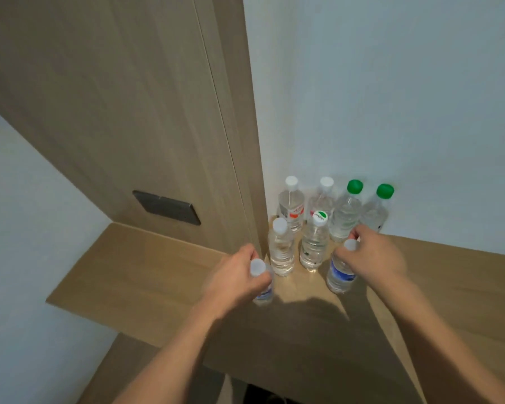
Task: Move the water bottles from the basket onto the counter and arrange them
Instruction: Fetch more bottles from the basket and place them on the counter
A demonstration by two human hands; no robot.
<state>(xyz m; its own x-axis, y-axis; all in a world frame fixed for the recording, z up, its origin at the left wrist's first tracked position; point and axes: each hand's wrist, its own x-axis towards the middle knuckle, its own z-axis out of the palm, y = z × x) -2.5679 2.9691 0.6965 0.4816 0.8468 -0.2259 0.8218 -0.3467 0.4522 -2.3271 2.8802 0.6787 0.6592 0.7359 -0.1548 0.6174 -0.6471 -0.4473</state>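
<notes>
Several water bottles stand upright on the wooden counter (146,266) in the corner by the wall. The back row holds two white-capped bottles (290,207) and two green-capped bottles (347,211). In front of them stand a white-capped bottle (280,249) and one with a green-and-white cap (314,243). My left hand (235,275) grips a blue-labelled bottle (263,290) near its cap, at the left front. My right hand (372,253) holds another blue-labelled bottle (338,272) by its neck, at the right front. The basket is not in view.
A tall wooden panel (129,112) with a dark switch plate (166,207) rises at the left behind the counter. White walls (391,97) close the corner. The counter's front edge runs under my forearms, with floor below.
</notes>
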